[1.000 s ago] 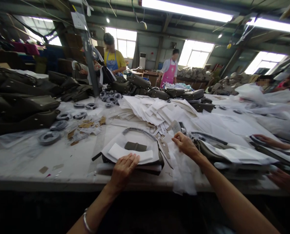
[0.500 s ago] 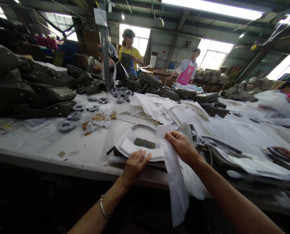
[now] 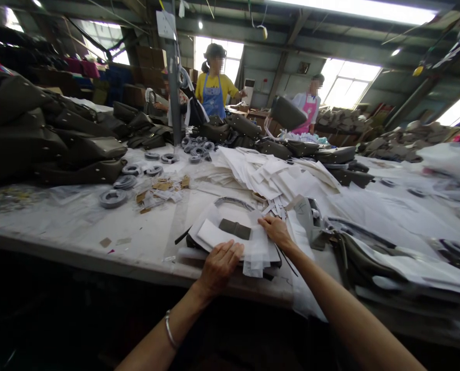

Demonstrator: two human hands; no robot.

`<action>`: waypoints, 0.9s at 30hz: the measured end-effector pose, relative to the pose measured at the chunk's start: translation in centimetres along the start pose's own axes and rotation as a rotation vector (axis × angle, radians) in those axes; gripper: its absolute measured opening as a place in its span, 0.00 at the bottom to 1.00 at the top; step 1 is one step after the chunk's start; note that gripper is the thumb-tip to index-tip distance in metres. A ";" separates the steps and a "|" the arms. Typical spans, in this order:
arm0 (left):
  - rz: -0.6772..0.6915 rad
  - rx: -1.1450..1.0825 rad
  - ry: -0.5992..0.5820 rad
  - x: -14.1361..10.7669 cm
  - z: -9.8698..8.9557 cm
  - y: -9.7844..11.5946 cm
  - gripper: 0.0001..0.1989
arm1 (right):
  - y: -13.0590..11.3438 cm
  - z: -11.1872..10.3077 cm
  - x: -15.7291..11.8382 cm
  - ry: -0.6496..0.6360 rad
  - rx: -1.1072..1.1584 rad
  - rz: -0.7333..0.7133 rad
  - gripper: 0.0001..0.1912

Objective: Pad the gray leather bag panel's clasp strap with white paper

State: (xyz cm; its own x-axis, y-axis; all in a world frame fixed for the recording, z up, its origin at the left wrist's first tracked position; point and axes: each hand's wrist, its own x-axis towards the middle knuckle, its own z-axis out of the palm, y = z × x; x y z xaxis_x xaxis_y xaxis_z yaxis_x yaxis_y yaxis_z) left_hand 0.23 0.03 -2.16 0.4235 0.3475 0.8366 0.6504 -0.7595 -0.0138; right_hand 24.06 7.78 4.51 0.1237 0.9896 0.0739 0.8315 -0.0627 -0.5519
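A dark bag [image 3: 277,262] lies at the table's front edge. Its curved handle [image 3: 235,201] points away from me, and white paper covers much of it. A dark olive flap strap [image 3: 234,229] shows between the white pieces. My left hand [image 3: 221,262] lies flat over the front edge of a white padding strip [image 3: 213,235], its thumb out of sight. On the right side of the bag, my right hand [image 3: 275,231] pinches the edge of a thin, translucent white sheet [image 3: 258,252]. That sheet drapes over the bag's front right.
Loose white sheets [image 3: 261,172] heap up behind the bag. Wrapped grey coils [image 3: 113,198] and brown tags [image 3: 162,185] lie to the left, near piled dark bags [image 3: 79,149]. More bags [image 3: 384,257] lie right. Co-workers [image 3: 213,87] stand across the table.
My right hand has come down and slightly left, laying the long white sheet over the bag. My left hand stays on the padding. Across the table, a co-worker's arm has swung out and a dark bag is airborne.
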 end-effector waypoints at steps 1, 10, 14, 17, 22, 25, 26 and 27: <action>0.001 -0.001 -0.009 0.0 0.0 0.0 0.19 | 0.0 0.0 0.1 -0.006 -0.004 0.002 0.17; 0.025 0.018 -0.034 -0.1 -0.3 0.0 0.19 | -2.2 -5.3 -4.7 -0.086 0.069 -0.375 0.22; 0.028 -0.001 -0.035 0.0 -0.2 0.0 0.19 | -3.4 -6.3 -8.5 -0.335 -0.141 -0.669 0.18; 0.017 0.003 -0.039 -0.1 0.0 0.0 0.19 | -3.5 -5.9 -8.9 -0.345 -0.066 -0.608 0.04; 0.021 0.001 -0.027 -0.3 0.1 0.1 0.19 | -2.9 -6.8 -4.7 -0.487 0.272 -0.171 0.16; 0.028 -0.004 0.003 -0.2 0.0 0.1 0.20 | -3.3 -8.0 -0.7 -0.243 0.453 -0.004 0.21; 0.022 -0.009 -0.002 -0.2 0.1 0.1 0.20 | -3.6 -8.5 0.4 -0.065 0.436 0.012 0.22; 0.023 -0.021 -0.005 -0.1 0.2 0.1 0.21 | -4.0 -9.0 1.1 0.071 0.396 0.014 0.24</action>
State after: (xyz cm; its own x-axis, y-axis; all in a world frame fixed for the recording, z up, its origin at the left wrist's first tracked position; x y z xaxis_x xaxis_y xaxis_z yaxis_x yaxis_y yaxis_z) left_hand 0.32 0.01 -2.37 0.4419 0.3325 0.8332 0.6266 -0.7790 -0.0215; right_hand 25.70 7.96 14.30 0.1819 0.9767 0.1137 0.5579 -0.0073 -0.8299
